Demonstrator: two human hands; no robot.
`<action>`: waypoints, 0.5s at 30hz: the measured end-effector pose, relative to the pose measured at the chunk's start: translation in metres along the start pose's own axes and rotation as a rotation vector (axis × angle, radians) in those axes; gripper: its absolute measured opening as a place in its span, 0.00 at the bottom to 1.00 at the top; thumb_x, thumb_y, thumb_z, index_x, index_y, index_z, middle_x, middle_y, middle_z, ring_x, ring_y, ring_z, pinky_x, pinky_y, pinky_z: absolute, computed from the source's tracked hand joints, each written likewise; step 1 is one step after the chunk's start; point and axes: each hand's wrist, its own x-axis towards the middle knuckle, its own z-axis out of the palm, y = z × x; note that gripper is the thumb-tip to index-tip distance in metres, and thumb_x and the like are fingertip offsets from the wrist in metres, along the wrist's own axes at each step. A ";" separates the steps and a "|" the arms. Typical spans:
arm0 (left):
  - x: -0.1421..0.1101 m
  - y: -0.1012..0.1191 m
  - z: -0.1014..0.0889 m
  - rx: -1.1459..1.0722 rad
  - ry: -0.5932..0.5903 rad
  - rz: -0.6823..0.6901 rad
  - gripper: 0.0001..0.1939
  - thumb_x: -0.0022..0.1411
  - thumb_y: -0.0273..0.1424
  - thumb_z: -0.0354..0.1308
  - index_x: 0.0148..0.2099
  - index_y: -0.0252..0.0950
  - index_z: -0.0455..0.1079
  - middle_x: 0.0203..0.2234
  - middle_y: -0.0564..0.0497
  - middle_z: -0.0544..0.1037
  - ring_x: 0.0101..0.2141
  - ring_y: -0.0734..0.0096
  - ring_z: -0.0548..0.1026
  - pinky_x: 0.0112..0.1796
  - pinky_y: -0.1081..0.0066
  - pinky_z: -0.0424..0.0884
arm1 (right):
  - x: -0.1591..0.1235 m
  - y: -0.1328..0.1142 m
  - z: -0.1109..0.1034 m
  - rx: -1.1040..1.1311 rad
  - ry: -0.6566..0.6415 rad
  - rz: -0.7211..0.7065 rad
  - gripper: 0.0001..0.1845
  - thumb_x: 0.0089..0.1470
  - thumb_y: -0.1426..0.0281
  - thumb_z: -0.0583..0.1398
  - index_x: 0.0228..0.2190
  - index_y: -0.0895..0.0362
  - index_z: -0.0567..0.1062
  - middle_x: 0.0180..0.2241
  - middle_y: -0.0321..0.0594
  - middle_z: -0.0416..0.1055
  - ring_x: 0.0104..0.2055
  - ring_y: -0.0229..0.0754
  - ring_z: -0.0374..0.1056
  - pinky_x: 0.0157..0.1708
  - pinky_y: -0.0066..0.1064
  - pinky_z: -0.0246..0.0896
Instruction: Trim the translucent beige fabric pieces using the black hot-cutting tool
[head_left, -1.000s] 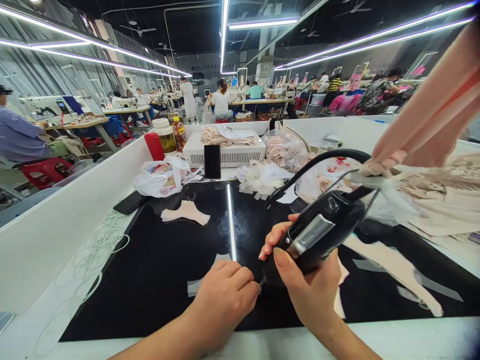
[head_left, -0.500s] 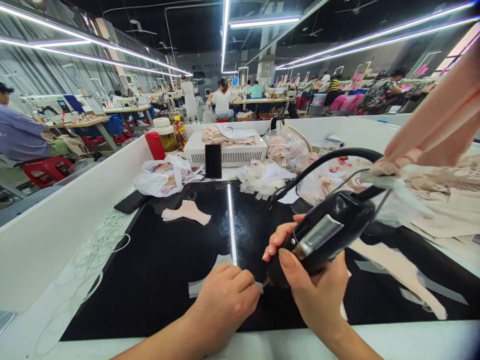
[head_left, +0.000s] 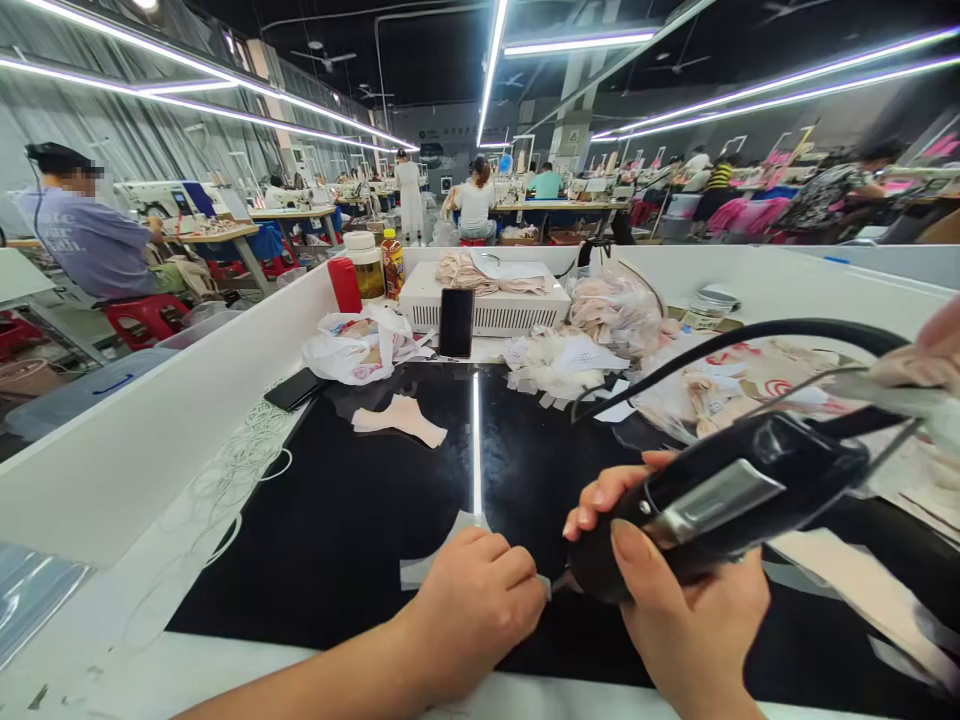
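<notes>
My right hand is wrapped around a black handheld power tool with a silver plate on its side and a thick black cord at its back end. The tool is tilted, its thin tip pointing down and left, just beside the fingertips of my left hand. My left hand is closed and rests low over the black mat, pinching the edge of a thin translucent fabric piece. Most of that piece is hidden under the hand. A beige fabric piece lies on translucent strips to the right, below the tool.
A small beige cutout lies on the black mat. Loops of white cord and a dark phone line the left side. Behind stand a propped phone, a white vented box, bagged scraps and a white bag.
The view has turned left, so the scene sits farther right in the picture. The tool has shifted right and leans flatter, its tip slightly farther from my left fingertips.
</notes>
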 end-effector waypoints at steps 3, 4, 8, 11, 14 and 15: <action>-0.001 0.001 0.001 -0.004 -0.003 -0.003 0.12 0.73 0.25 0.57 0.33 0.37 0.66 0.25 0.56 0.69 0.26 0.69 0.63 0.30 0.66 0.58 | -0.001 0.000 -0.002 -0.003 -0.006 0.010 0.21 0.59 0.67 0.70 0.50 0.48 0.71 0.33 0.34 0.74 0.29 0.39 0.74 0.30 0.34 0.78; -0.001 0.002 0.001 -0.010 -0.005 -0.004 0.12 0.73 0.25 0.57 0.34 0.37 0.67 0.26 0.56 0.69 0.26 0.69 0.64 0.30 0.66 0.59 | 0.000 -0.001 -0.002 -0.002 0.000 0.014 0.21 0.59 0.67 0.70 0.50 0.48 0.71 0.33 0.34 0.74 0.29 0.39 0.74 0.30 0.33 0.79; -0.001 0.002 -0.001 -0.050 -0.007 0.001 0.09 0.74 0.25 0.56 0.37 0.36 0.69 0.28 0.56 0.72 0.28 0.70 0.68 0.32 0.66 0.61 | 0.002 -0.004 0.002 0.007 0.017 0.021 0.20 0.57 0.65 0.72 0.48 0.48 0.72 0.32 0.33 0.73 0.28 0.39 0.73 0.28 0.32 0.78; -0.001 0.001 -0.002 -0.070 -0.015 0.000 0.08 0.74 0.25 0.57 0.38 0.36 0.70 0.29 0.56 0.73 0.29 0.70 0.69 0.33 0.66 0.62 | 0.002 -0.005 0.003 0.004 0.014 0.017 0.20 0.57 0.65 0.71 0.48 0.48 0.72 0.31 0.33 0.74 0.27 0.39 0.73 0.27 0.33 0.78; -0.001 0.001 -0.002 -0.073 -0.035 -0.001 0.10 0.74 0.25 0.56 0.36 0.36 0.68 0.28 0.56 0.72 0.28 0.70 0.68 0.33 0.66 0.63 | 0.003 -0.004 0.001 -0.007 0.030 0.012 0.20 0.57 0.66 0.71 0.48 0.48 0.72 0.32 0.33 0.74 0.28 0.40 0.73 0.27 0.34 0.78; -0.001 0.000 -0.003 -0.071 -0.039 -0.001 0.11 0.74 0.25 0.56 0.35 0.36 0.67 0.27 0.56 0.71 0.28 0.71 0.67 0.33 0.66 0.63 | 0.004 -0.004 0.001 -0.011 0.038 0.010 0.21 0.57 0.66 0.71 0.49 0.48 0.72 0.32 0.33 0.74 0.28 0.40 0.73 0.27 0.34 0.77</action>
